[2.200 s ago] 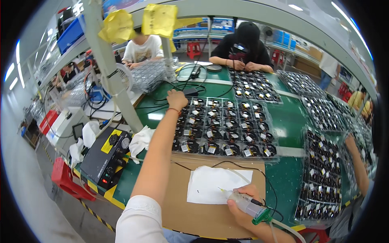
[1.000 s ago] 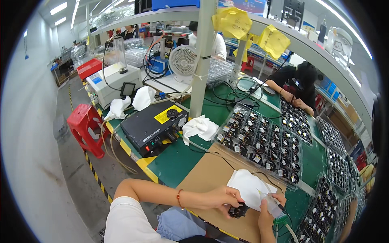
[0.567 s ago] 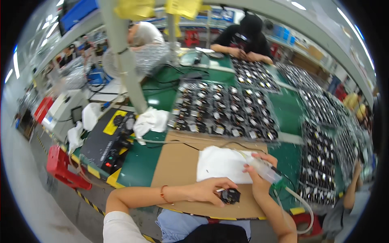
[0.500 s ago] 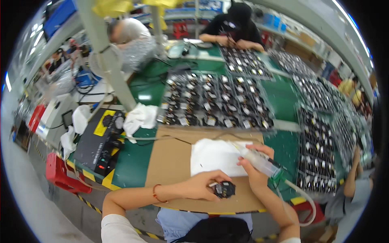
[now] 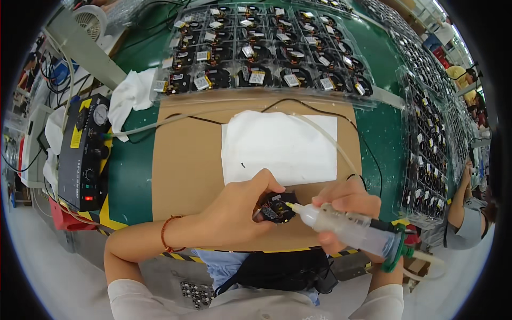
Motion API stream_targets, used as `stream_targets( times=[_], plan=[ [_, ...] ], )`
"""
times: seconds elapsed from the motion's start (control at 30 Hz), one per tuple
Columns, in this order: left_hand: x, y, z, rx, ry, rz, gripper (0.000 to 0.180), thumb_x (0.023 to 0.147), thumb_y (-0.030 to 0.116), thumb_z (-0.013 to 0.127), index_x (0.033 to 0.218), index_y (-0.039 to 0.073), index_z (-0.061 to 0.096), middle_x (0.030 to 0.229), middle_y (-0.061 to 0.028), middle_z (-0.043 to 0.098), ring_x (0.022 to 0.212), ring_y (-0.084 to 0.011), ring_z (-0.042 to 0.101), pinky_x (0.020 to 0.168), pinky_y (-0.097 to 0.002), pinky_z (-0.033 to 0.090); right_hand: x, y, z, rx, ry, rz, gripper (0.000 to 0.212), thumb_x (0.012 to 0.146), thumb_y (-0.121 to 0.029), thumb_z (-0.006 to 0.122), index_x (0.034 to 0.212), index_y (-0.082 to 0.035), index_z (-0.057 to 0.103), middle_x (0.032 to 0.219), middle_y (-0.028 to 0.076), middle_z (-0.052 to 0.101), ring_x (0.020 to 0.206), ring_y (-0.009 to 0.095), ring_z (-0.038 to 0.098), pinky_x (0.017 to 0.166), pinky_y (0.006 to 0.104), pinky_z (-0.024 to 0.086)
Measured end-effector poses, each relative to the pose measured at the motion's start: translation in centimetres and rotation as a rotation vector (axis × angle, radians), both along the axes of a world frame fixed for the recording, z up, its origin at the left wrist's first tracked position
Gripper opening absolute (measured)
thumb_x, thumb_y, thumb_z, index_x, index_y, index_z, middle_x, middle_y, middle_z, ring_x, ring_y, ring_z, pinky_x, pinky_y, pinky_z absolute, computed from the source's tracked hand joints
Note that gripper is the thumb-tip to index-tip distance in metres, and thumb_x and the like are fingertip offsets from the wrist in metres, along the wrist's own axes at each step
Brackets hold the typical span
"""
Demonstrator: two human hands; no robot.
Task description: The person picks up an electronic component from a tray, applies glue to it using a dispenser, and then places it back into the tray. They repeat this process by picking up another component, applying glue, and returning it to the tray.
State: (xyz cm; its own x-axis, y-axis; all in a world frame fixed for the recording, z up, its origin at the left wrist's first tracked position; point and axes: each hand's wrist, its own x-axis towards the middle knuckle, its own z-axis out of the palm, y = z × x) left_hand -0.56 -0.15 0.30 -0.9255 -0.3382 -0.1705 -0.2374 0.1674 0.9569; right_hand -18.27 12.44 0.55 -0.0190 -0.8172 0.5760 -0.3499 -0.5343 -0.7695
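My left hand (image 5: 226, 210) is closed round the edge of a small round black electronic module (image 5: 276, 209) with fine wires and a white part at its side. In my right hand (image 5: 349, 202) is a clear dispensing syringe (image 5: 354, 230) with a green cap, a hose running from its back end. The syringe's tip meets the module's upper face or hovers just over it; I cannot tell which. Both are held above the near edge of a brown cardboard sheet (image 5: 184, 165). A white cloth (image 5: 280, 149) lies on the cardboard, with a small dark bit on it.
Clear trays (image 5: 261, 53) of similar modules stand beyond the cardboard, with more trays (image 5: 426, 160) at right. A black control box (image 5: 82, 154) with dials sits at left beside a crumpled white cloth (image 5: 130, 101). A hose and a black cable cross the cardboard. Another person (image 5: 466, 218) is far right.
The syringe has come down from over the white cloth to the module in my left hand. My view has tilted downward, so the person across the table is out of sight.
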Motion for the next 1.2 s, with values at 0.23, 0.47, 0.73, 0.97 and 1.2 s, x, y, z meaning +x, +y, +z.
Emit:
stream_targets(
  times=[0.23,0.47,0.73,0.97,1.2],
  plan=[
    [-0.1,0.3,-0.3,-0.108,0.042,-0.021,0.041,0.067,0.0,0.064,0.102,0.001,0.042,0.069,-0.0124,0.056,0.058,-0.025,0.057,0.053,-0.0326,0.044,1.1,-1.0,-1.2,-0.201,0.063,-0.004,0.046,0.066,-0.016,0.076,0.097,0.002,0.047,0.077,0.017,0.056,0.053,0.024,0.056,0.044,0.0309,0.048],
    [-0.4,0.2,-0.4,-0.159,0.081,-0.006,0.043,0.066,0.001,0.068,0.101,0.001,0.043,0.071,-0.013,0.056,0.058,-0.0268,0.057,0.052,-0.0334,0.044,1.3,-1.2,-1.5,-0.251,0.132,0.018,0.043,0.066,-0.013,0.076,0.096,0.002,0.05,0.081,0.018,0.057,0.054,0.023,0.056,0.045,0.0309,0.049],
    [-0.1,0.5,-1.1,-0.311,0.157,-0.002,0.048,0.065,0.004,0.073,0.105,0.004,0.049,0.077,-0.0062,0.059,0.058,-0.0123,0.057,0.049,-0.0221,0.044,1.5,-0.9,-1.8,-0.266,0.181,-0.012,0.043,0.065,-0.015,0.076,0.095,0.001,0.049,0.082,0.018,0.057,0.054,0.024,0.055,0.044,0.0305,0.048],
    [0.1,0.7,-1.0,-0.335,0.161,0.036,0.048,0.063,0.004,0.074,0.105,0.004,0.049,0.077,-0.0064,0.057,0.059,-0.0121,0.058,0.05,-0.0223,0.046,1.5,-0.8,-1.6,-0.3,0.253,-0.015,0.047,0.069,-0.026,0.076,0.093,-0.001,0.045,0.077,0.017,0.057,0.053,0.024,0.058,0.045,0.0313,0.052],
    [0.1,0.8,-0.9,-0.33,0.147,0.047,0.048,0.064,0.004,0.074,0.105,0.003,0.048,0.077,-0.0068,0.057,0.06,-0.0116,0.059,0.05,-0.0219,0.047,1.5,-0.8,-1.5,-0.304,0.259,0.0,0.047,0.069,-0.027,0.076,0.092,-0.001,0.044,0.076,0.016,0.056,0.051,0.024,0.057,0.045,0.0314,0.052]
  ],
)
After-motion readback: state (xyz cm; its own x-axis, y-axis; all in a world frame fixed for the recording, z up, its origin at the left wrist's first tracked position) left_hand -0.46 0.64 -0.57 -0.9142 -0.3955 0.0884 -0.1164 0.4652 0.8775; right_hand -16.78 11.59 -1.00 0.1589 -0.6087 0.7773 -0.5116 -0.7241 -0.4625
